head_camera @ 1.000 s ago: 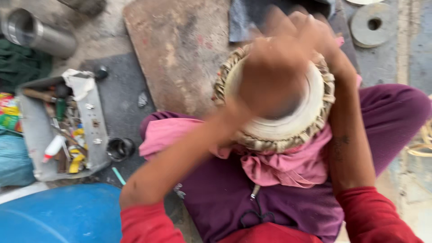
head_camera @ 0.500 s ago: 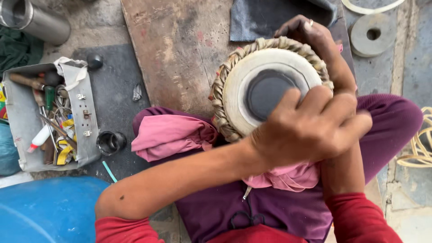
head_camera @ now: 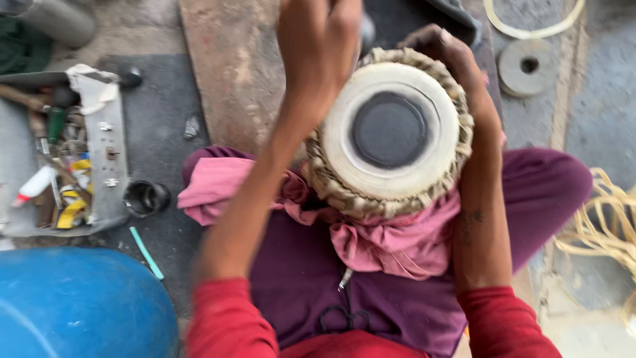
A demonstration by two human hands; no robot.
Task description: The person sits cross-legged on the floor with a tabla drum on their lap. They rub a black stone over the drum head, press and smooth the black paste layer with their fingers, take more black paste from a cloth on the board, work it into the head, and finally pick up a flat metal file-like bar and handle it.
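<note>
Our left hand (head_camera: 318,46) is raised at the far edge of the view, just left of the drum (head_camera: 391,136); its fingers look curled, but blur hides whether they hold anything, so we cannot tell. Our right hand (head_camera: 447,56) cups the drum's far right rim, fingers wrapped on the braided edge. The drum lies in our lap on a pink cloth (head_camera: 371,232), its pale head with a dark centre patch facing up. Far right on the floor lies a grey disc (head_camera: 527,66); to the left stands a tray of tools (head_camera: 116,166), with a blue barrel (head_camera: 73,305) near left.
</note>
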